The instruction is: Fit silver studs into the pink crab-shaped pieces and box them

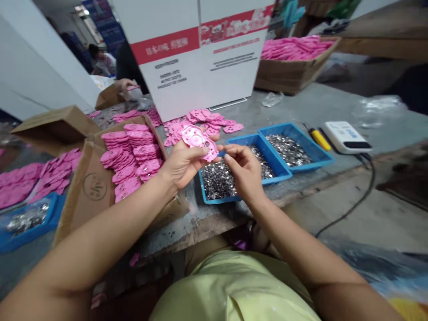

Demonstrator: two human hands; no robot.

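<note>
While L hand (183,165) grips one pink molded plate (194,137) between thumb and fingers, R hand (247,169) has bent fingers, tips close by its edge (can't tell if they pinch anything). Plate's held up between the cardboard carton (76,196) and blue trays (277,160). Progress: prob. partway. Neat pink stacks (145,151) in carton look like finished pcs; loose pink pile (234,128) beyond the hands is prob. what's left. Plenty of small metal pcs (217,180) in trays.
</note>
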